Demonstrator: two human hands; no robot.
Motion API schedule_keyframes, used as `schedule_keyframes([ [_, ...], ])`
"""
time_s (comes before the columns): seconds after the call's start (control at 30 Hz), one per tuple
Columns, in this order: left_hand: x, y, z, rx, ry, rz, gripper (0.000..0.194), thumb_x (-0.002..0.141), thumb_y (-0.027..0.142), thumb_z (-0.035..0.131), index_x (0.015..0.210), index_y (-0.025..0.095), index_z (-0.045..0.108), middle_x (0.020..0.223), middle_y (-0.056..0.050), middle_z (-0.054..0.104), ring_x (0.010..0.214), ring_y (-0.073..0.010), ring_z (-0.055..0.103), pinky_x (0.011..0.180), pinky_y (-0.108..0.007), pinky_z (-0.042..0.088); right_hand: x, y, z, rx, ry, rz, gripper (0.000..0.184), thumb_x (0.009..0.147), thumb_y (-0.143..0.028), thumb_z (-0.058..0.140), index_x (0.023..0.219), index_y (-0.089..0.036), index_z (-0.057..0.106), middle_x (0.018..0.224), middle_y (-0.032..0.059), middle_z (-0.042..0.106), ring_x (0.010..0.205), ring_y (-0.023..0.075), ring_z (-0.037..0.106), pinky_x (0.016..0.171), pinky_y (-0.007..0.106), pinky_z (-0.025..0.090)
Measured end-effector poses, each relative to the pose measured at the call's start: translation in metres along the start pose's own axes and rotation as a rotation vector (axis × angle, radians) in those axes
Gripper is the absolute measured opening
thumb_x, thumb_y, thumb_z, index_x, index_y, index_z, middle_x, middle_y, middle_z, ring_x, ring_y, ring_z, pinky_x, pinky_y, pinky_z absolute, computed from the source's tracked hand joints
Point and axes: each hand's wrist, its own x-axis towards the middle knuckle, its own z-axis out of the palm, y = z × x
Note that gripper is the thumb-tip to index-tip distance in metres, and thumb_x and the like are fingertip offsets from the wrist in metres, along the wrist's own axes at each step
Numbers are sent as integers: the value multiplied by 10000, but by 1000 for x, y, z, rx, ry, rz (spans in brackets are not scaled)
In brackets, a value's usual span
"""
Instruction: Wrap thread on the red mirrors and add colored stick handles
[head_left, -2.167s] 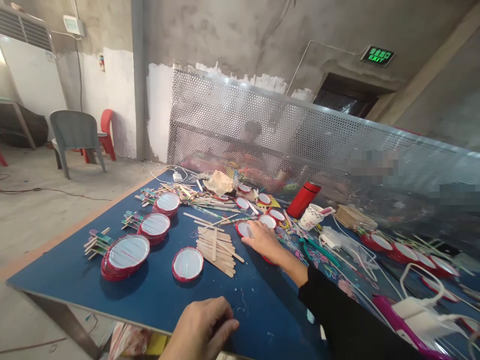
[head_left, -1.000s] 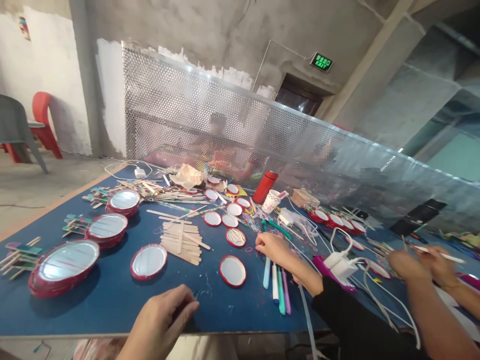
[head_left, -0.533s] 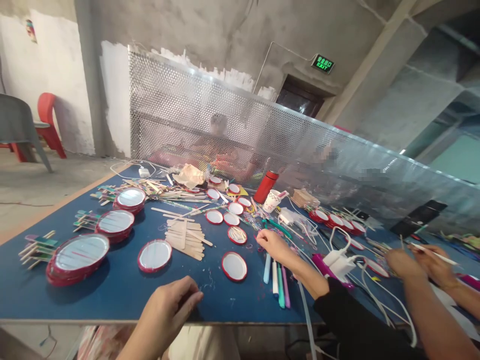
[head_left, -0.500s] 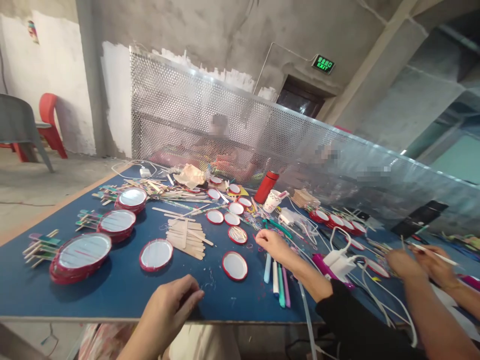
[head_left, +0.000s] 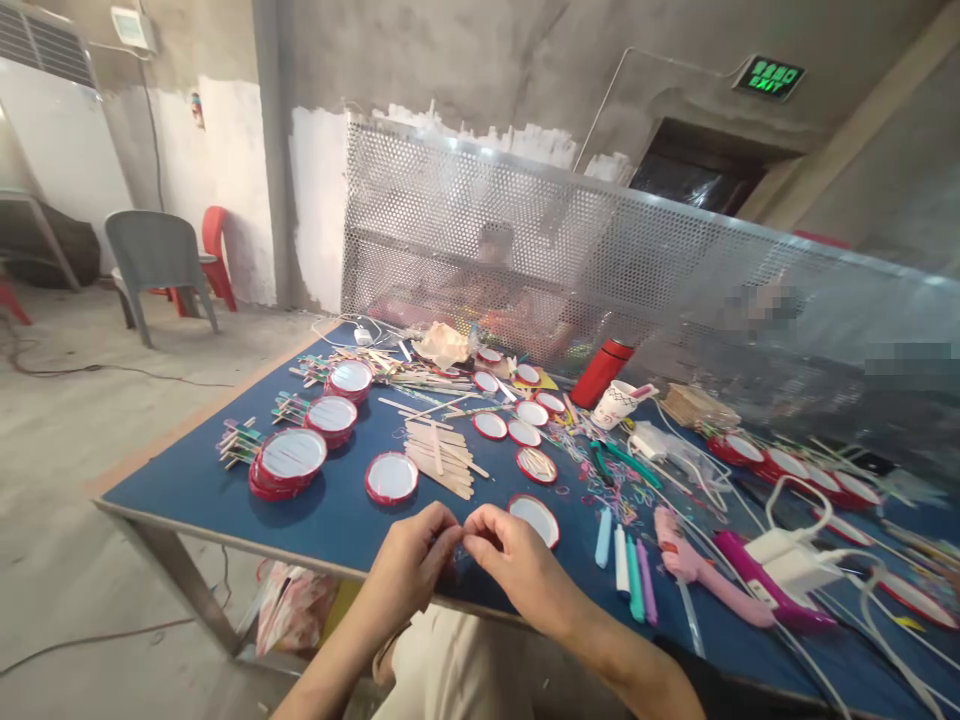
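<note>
Here meet left hand (head_left: 414, 558) and right hand (head_left: 519, 568) at the bench's (head_left: 315, 520) front, pinched; can't tell whether either grip holds anything! Red-rimmed disc (head_left: 535, 518), right hand's one o'clock: probably light, stiff, best held edgewise.

A blue-topped table with metal legs (head_left: 334, 525) carried three stacks of round, red-rimmed white discs (head_left: 331, 416) toward its left end. One single red-rimmed white disc (head_left: 391, 478) lay near a pile of flat, pale wooden sticks (head_left: 436, 460), another round red-rimmed disc (head_left: 535, 520) near the front edge. Farther right lay four capped, pastel-coloured pens (head_left: 636, 580) and a pink glue gun (head_left: 701, 572); a red cylindrical bottle (head_left: 600, 374) stood behind.
</note>
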Motion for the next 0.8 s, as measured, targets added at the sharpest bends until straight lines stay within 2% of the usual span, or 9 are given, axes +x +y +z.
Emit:
schedule_keyframes([
  [0.13, -1, -1, -1, -62, -61, -55, 231, 931, 396, 492, 773, 231, 521, 564, 63, 602, 337, -89, 447, 375, -197, 253, 1, 5, -5, 19, 63, 19, 142, 895, -284, 526, 773, -222, 563, 714, -25, 545, 720, 163, 511, 686, 287, 380],
  [0.3, -2, -1, -1, -108, -114, -66, 239, 954, 407, 480, 793, 232, 502, 585, 66, 625, 300, -76, 484, 330, -169, 230, 2, 17, -5, 94, 73, 78, 134, 887, -288, 521, 784, -217, 570, 616, -52, 513, 595, 139, 477, 607, 273, 369],
  [0.63, -1, 2, 1, -65, -26, -52, 181, 934, 369, 544, 856, 209, 579, 598, 83, 567, 328, -77, 515, 332, -161, 255, -2, 13, 10, 176, 68, 79, 164, 885, -331, 547, 785, -205, 581, 676, -35, 534, 638, 139, 485, 615, 271, 393],
  [0.8, 0, 2, 0, -105, -39, -71, 165, 928, 357, 548, 850, 214, 574, 567, 91, 575, 317, -79, 510, 343, -166, 249, -4, 16, 11, 172, 49, 70, 156, 898, -319, 548, 784, -215, 573, 684, -33, 539, 648, 146, 495, 640, 284, 405],
])
